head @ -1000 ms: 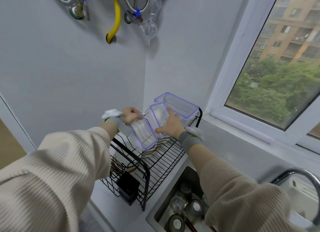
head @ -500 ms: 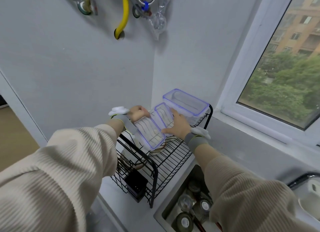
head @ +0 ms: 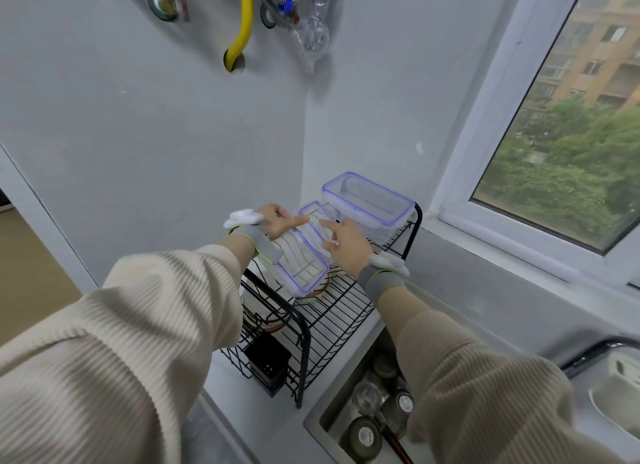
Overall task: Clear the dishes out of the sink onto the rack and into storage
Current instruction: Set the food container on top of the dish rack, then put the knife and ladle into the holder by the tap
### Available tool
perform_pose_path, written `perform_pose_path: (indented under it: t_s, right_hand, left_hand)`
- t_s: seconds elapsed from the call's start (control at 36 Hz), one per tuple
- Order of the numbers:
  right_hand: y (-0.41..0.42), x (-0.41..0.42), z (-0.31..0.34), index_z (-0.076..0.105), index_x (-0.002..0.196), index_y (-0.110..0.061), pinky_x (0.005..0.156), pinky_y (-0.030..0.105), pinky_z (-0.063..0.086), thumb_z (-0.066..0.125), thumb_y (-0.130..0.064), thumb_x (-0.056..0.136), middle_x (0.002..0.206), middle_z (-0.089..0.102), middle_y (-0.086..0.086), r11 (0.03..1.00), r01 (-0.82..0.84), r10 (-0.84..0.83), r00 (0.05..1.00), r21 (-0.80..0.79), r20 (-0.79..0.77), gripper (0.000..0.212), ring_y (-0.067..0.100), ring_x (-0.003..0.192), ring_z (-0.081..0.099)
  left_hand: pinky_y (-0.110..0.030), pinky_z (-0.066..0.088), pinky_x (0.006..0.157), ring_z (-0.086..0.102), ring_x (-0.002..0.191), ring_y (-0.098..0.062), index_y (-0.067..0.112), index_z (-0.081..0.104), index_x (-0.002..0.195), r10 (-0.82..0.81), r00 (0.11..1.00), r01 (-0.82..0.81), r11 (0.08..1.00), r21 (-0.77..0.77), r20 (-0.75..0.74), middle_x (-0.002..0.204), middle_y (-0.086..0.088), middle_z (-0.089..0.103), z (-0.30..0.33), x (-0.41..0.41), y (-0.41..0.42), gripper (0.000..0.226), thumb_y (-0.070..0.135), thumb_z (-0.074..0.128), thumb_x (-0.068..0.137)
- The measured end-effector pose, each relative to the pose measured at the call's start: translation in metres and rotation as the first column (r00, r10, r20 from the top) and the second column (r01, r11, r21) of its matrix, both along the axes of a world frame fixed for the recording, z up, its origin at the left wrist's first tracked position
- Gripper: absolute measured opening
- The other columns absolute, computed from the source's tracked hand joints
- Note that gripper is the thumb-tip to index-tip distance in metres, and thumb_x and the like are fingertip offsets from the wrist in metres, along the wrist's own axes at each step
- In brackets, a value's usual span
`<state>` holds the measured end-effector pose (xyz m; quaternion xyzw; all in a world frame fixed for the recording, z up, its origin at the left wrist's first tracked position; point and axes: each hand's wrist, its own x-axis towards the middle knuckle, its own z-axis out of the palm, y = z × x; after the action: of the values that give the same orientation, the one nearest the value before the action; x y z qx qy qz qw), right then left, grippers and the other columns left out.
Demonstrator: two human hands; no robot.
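On the black dish rack point(head: 332, 311), the left hand point(head: 275, 221) is gripping a clear container point(head: 301, 259); the right hand point(head: 346, 242), fingers extended, is touching a second container point(head: 317, 218) beside it.

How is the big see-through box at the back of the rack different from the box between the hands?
The big clear container is deeper and wider; the shallow clear container looks flatter and narrower. The big one sits level at the far end of the black wire rack, untouched; the shallow one tilts, with the left hand on its far end and the right hand beside it. Both are transparent with blue-purple rims.
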<state>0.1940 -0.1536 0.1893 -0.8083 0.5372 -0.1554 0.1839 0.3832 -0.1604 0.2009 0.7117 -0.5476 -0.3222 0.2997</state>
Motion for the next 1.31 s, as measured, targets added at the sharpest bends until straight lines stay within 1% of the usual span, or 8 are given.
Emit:
perform_pose_path:
  t_s: [0.19,0.44,0.56,0.69,0.81,0.92,1.17,1.31]
  right_hand:
    - [0.01,0.01,-0.001,0.037,0.144,-0.022,0.09,0.042,0.05,0.055,-0.016,0.094,0.127,0.047,0.011,0.998,-0.038,0.035,0.996,-0.044,-0.082,0.054,0.028,0.108,0.056]
    - [0.016,0.011,-0.005,0.039,0.142,-0.019,0.086,0.04,0.05,0.052,-0.011,0.093,0.12,0.054,0.011,0.996,-0.042,0.038,0.998,-0.077,-0.053,0.051,0.029,0.103,0.056]
    - [0.02,0.006,-0.006,0.044,0.138,-0.019,0.085,0.044,0.051,0.045,-0.014,0.097,0.117,0.056,0.009,0.997,-0.015,0.015,1.0,-0.07,-0.01,0.041,0.028,0.096,0.058]
    - [0.024,-0.006,-0.007,0.046,0.135,-0.016,0.083,0.046,0.052,0.042,-0.011,0.098,0.115,0.058,0.011,0.998,0.032,-0.031,0.999,-0.049,0.026,0.038,0.03,0.091,0.06]
    - [0.029,-0.017,-0.009,0.049,0.131,-0.017,0.08,0.042,0.052,0.041,-0.009,0.096,0.114,0.057,0.007,0.993,0.099,-0.096,0.995,-0.061,0.04,0.037,0.029,0.09,0.059]
    - [0.033,-0.032,-0.016,0.049,0.128,-0.017,0.08,0.042,0.05,0.038,-0.011,0.096,0.118,0.056,0.006,0.978,0.188,-0.184,0.982,-0.092,0.048,0.034,0.032,0.091,0.06]
    - [0.047,-0.081,-0.037,0.052,0.123,-0.017,0.074,0.038,0.051,0.038,-0.016,0.098,0.118,0.058,0.008,0.934,0.33,-0.32,0.943,-0.134,0.093,0.029,0.03,0.089,0.06]
    - [0.06,-0.118,-0.05,0.053,0.122,-0.017,0.066,0.031,0.041,0.041,-0.015,0.096,0.116,0.059,0.008,0.905,0.406,-0.397,0.913,-0.127,0.09,0.029,0.031,0.085,0.06]
  left_hand:
    - [-0.031,0.048,0.072,0.057,0.077,-0.019,0.017,0.055,0.091,-0.007,0.999,0.011,0.998,-0.066,0.052,0.083,0.001,0.061,-0.007,0.01,-0.004,0.043,0.052,0.076,0.075]
    - [-0.022,0.037,0.053,0.05,0.058,-0.008,0.027,0.054,0.075,0.035,0.999,-0.024,0.971,-0.239,0.038,0.066,0.01,0.055,-0.018,0.012,-0.006,0.035,0.054,0.076,0.074]
    - [-0.028,0.042,0.063,0.056,0.067,-0.016,0.028,0.051,0.07,0.135,0.988,-0.105,0.947,-0.303,0.08,0.068,0.009,0.058,-0.019,0.006,-0.011,0.034,0.055,0.062,0.085]
    - [-0.04,0.051,0.084,0.065,0.086,-0.029,0.022,0.055,0.077,0.158,0.987,-0.138,0.932,-0.336,0.032,0.087,-0.007,0.07,-0.016,0.0,-0.014,0.029,0.045,0.05,0.093]
    - [-0.035,0.049,0.074,0.063,0.079,-0.022,0.021,0.059,0.088,0.102,0.995,-0.085,0.889,-0.45,0.013,0.083,0.002,0.067,-0.007,-0.013,-0.012,0.026,0.043,0.046,0.092]
    - [-0.027,0.034,0.051,0.048,0.054,-0.002,0.029,0.05,0.079,0.108,0.994,-0.072,0.834,-0.548,0.034,0.061,0.013,0.053,0.005,-0.04,-0.008,0.033,0.057,0.034,0.086]
    - [-0.032,0.032,0.052,0.04,0.055,-0.019,0.022,0.04,0.064,-0.056,0.992,0.104,0.857,-0.505,0.11,0.052,0.004,0.045,0.01,-0.131,-0.002,0.032,0.049,0.038,0.083]
    - [-0.03,0.026,0.048,0.036,0.052,-0.013,0.022,0.038,0.062,-0.177,0.975,0.221,0.853,-0.472,0.137,0.052,0.005,0.042,0.0,-0.18,0.009,0.031,0.043,0.042,0.085]
